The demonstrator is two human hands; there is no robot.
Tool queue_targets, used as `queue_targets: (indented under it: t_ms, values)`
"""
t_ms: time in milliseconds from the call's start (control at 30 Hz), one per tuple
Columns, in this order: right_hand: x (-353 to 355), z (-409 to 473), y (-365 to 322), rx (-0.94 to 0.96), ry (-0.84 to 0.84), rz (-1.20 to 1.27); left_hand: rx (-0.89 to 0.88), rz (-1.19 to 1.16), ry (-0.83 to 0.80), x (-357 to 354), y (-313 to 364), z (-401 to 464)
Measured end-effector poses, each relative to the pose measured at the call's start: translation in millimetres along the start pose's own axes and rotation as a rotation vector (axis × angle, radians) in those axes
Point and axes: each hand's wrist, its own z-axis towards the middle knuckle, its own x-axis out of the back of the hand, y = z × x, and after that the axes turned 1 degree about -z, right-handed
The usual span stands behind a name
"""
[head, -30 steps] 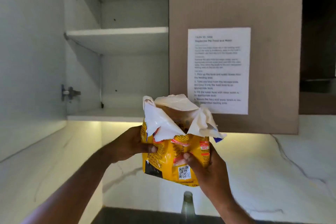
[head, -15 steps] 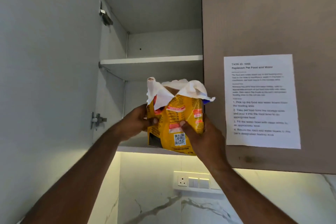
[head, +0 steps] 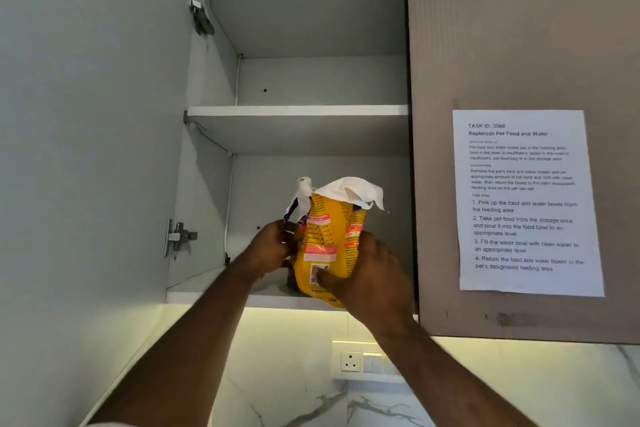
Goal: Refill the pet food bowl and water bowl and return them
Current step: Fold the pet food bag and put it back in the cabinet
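Observation:
A yellow pet food bag (head: 329, 243) with a torn white top stands upright at the front of the bottom shelf (head: 214, 295) of an open wall cabinet. My left hand (head: 273, 246) grips its left side. My right hand (head: 370, 281) clasps its lower right front, covering part of the label. Neither bowl is in view.
The cabinet door (head: 86, 149) hangs open on the left with hinges showing. The upper shelf (head: 298, 110) holds nothing visible. A shut brown door (head: 502, 45) on the right carries a printed task sheet (head: 526, 201). Below are a marble backsplash and a wall socket (head: 350, 361).
Both hands have lifted the bag from below the cabinet up and into the bottom shelf. The view has tilted upward.

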Motion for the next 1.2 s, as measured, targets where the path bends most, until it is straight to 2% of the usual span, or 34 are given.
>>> queue_targets:
  t_ms: [133, 200, 267, 367, 433, 633, 733, 867, 1033, 1100, 1200]
  values:
    - [-12.8, 1.4, -11.5, -0.033, 0.082, -0.200, 0.005, 0.364, 0.242, -12.8, -9.9, 15.8]
    - [-20.0, 6.0, -13.4, -0.064, 0.082, -0.247, -0.005, 0.443, 0.265, -19.4, -7.9, 15.5]
    - [-27.2, 10.4, -14.1, -0.091, 0.090, -0.287, 0.019, 0.371, 0.234, -23.9, -7.4, 15.7]
    - [-36.3, 17.4, -12.5, -0.124, 0.079, -0.321, 0.065, 0.096, 0.203, -26.1, -9.9, 16.6]
    - [-41.9, 22.3, -10.3, -0.142, 0.054, -0.327, 0.075, 0.006, 0.161, -26.2, -13.1, 20.1]
    - [-54.4, 28.2, -6.6, -0.177, 0.016, -0.318, 0.071, 0.104, 0.121, -30.8, -22.6, 27.0]
    - [-55.3, 27.3, -6.7, -0.181, 0.009, -0.299, 0.022, 0.147, 0.184, -35.1, -20.0, 18.0]
    - [-46.0, 14.4, -5.4, -0.153, 0.013, -0.281, -0.158, 0.198, 0.344, -38.5, -4.6, -27.4]
    - [-13.4, -18.7, -7.3, -0.068, 0.108, -0.168, -0.344, 0.029, 0.435, -40.9, -5.6, -128.0]
    - [8.1, -33.3, -18.6, -0.027, 0.130, -0.108, -0.324, 0.031, 0.469, -43.6, -17.4, -177.5]
    - [43.5, -57.2, -46.6, 0.037, 0.144, -0.042, -0.184, 0.057, 0.533, -47.6, -29.6, -250.0]
